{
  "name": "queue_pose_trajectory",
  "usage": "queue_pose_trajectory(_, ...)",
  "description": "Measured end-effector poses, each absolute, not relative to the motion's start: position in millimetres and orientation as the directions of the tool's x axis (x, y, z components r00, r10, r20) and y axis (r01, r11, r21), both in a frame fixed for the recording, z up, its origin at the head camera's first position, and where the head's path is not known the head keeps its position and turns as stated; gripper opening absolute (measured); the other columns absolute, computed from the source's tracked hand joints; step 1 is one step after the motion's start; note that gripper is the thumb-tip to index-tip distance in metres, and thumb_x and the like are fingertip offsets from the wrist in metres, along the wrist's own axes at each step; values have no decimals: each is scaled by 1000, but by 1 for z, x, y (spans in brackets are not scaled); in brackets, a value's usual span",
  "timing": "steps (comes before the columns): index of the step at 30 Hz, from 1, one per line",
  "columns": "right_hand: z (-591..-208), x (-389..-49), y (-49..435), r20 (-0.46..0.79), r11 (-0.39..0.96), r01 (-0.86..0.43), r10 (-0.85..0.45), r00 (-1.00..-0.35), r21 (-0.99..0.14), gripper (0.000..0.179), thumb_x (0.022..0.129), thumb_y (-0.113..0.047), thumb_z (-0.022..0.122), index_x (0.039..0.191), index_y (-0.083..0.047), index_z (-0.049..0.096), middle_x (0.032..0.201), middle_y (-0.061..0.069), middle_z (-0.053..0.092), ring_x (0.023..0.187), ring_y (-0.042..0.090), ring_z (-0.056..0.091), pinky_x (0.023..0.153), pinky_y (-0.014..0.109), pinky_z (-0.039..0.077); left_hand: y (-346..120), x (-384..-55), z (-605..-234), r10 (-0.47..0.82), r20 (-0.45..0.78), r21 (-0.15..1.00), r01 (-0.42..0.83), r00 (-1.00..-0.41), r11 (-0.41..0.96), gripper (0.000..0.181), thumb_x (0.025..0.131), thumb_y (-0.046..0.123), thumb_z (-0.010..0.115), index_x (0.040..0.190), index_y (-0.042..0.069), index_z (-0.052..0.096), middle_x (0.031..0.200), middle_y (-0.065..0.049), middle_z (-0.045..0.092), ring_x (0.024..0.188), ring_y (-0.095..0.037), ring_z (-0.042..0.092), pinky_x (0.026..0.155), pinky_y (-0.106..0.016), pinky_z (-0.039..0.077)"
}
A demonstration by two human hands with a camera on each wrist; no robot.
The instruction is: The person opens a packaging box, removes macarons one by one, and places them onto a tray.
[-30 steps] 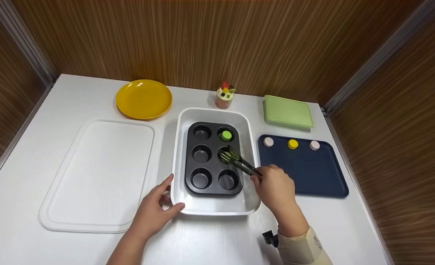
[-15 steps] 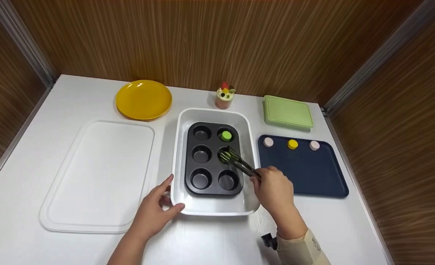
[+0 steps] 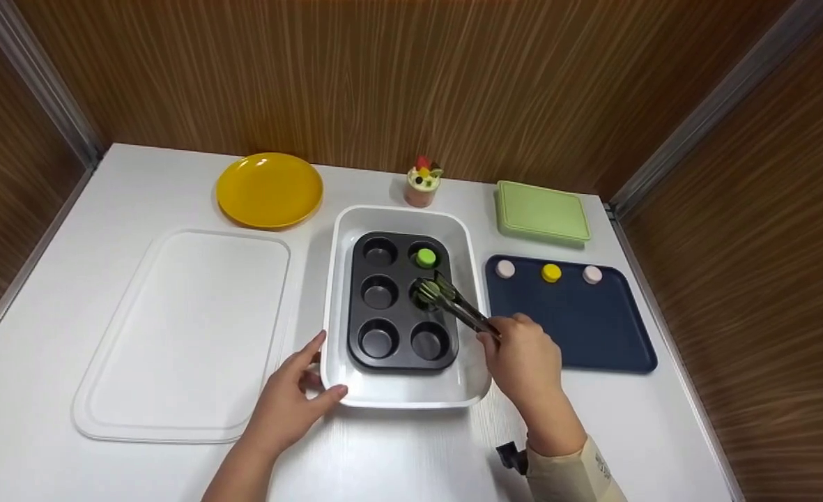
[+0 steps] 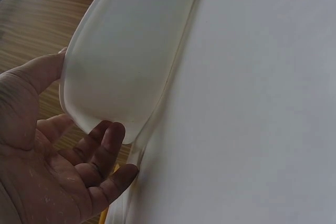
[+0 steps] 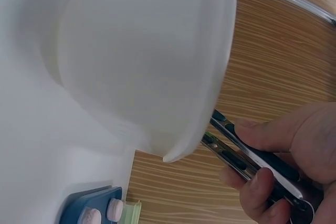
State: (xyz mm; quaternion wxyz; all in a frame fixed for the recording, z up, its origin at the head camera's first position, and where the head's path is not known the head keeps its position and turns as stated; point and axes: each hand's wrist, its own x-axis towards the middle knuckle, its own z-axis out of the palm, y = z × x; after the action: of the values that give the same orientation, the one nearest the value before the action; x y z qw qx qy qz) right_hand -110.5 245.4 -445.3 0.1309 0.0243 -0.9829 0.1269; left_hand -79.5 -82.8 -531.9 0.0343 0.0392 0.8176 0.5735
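My left hand holds the near left corner of a white rectangular tub, thumb at the rim and fingers along the outer wall. My right hand grips dark-handled metal tongs, seen also in the right wrist view as tongs past the tub's rim. A black muffin pan with two rows of cups lies in the tub. Over its right middle cup, the tong tips sit around a small green piece, partly hidden by them. A bright green round piece sits in the far right cup.
At right lies a dark blue tray bearing pale pink pieces and a yellow one. Behind it is a green lidded box. A dessert cup and yellow plate stand at the back; a white lid lies left.
The tong tips and the green piece between them have risen slightly in the right middle cup. My right hand has shifted a little right; the left hand keeps its place on the tub.
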Motion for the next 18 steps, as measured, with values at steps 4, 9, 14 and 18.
queue_pose_trajectory(4, -442, -108, 248, 272, 967, -80, -11, -962, -242, 16, 91, -16, 84, 103, -6, 81, 85, 11, 67, 72, 43, 70, 60, 60, 55, -82, -80, -533, 104, -3, 941, 33, -995, 337, 86, 86, 17, 90, 160, 10, 47, 130, -15, 67, 91, -15, 67, 81, -34, 52)
queue_pose_trajectory(9, -434, -100, 252, 338, 970, -106, -26, -941, -220, 15, 90, -13, 84, 102, -5, 81, 84, 12, 66, 70, 44, 69, 57, 61, 54, -82, -80, -531, 106, -20, 940, 18, -994, 342, 86, 86, 17, 90, 160, 11, 47, 130, -14, 67, 92, -15, 67, 82, -36, 52)
queue_pose_trajectory(14, -424, -91, 255, 400, 970, -121, -27, -916, -212, 17, 87, -10, 85, 103, -5, 80, 86, 14, 66, 70, 47, 69, 55, 63, 52, -82, -80, -531, 106, -24, 939, 14, -994, 343, 87, 86, 18, 90, 161, 11, 47, 130, -13, 68, 91, -15, 67, 82, -38, 52)
queue_pose_trajectory(18, -415, -84, 257, 438, 967, -135, -27, -898, -216, 20, 85, -9, 86, 104, -4, 80, 86, 14, 67, 69, 47, 69, 53, 64, 51, -82, -80, -531, 104, -16, 944, 20, -994, 329, 86, 86, 16, 90, 160, 10, 47, 129, -14, 68, 91, -15, 67, 82, -37, 53)
